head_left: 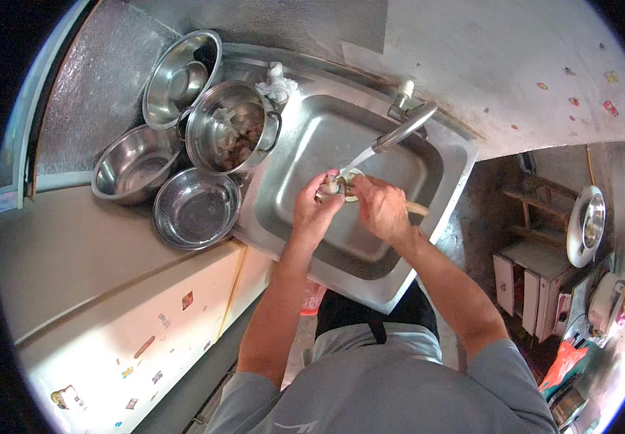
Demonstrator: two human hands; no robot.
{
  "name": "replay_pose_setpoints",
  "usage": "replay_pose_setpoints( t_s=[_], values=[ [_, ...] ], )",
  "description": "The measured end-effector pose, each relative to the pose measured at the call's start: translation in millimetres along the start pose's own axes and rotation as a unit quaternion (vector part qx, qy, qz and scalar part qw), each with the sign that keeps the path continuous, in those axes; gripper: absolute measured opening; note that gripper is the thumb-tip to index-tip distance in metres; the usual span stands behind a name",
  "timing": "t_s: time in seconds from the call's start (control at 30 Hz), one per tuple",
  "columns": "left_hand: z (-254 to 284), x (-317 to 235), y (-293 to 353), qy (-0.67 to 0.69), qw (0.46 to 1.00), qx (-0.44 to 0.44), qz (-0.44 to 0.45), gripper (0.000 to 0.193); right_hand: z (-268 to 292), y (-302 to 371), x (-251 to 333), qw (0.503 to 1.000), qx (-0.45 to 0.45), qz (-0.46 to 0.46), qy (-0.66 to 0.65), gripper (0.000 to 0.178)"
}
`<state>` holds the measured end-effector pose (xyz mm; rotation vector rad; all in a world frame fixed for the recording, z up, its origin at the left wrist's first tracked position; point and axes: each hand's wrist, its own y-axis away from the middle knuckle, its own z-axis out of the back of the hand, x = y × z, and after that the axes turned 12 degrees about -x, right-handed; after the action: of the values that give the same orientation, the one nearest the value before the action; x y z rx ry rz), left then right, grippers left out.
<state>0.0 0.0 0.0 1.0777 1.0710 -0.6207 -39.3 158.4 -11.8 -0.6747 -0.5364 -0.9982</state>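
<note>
Over the steel sink point(414, 249), my two hands meet under the running stream of the faucet point(406, 129). Pinched in the fingers of my left hand point(316, 210) is a small pale, wet piece of food point(329, 186), partly covered by the fingertips; its exact kind is unclear. My right hand point(383, 210) is closed around a tool with a light wooden handle point(418, 209), whose butt sticks out to the right. The tool's working end points at the pale piece, mostly hidden by my fingers. Behind my hands, a pale round patch shows on the sink floor.
Left of the sink, a steel pot point(276, 130) holds pale and brownish food pieces. Around it on the counter point(73, 239) stand several steel bowls, among them a front bowl point(195, 210). A crumpled white cloth point(277, 85) lies at the sink's back left corner.
</note>
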Motion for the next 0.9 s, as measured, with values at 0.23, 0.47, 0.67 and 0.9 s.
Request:
replay_pose_setpoints(
  t_s=[0.23,0.47,0.67,0.9],
  values=[
    [-6.2,-5.4,9.4,-0.006,1.0,-0.011,-0.002,0.046,7.6,4.8,-1.8,1.0,-0.021,-0.019,-0.001,0.007],
    [1.7,7.4,5.7,-0.017,1.0,0.002,0.001,0.044,11.7,6.4,5.6,0.999,0.029,-0.013,0.013,0.012],
    [2.8,3.0,1.7,-0.076,0.996,-0.019,-0.033,0.044,12.5,4.6,3.8,1.0,0.004,-0.015,0.01,0.01],
    [-1.9,-1.4,3.4,-0.063,0.997,-0.016,-0.035,0.047,9.1,5.1,3.7,0.999,-0.018,-0.038,0.012,0.01]
  ],
)
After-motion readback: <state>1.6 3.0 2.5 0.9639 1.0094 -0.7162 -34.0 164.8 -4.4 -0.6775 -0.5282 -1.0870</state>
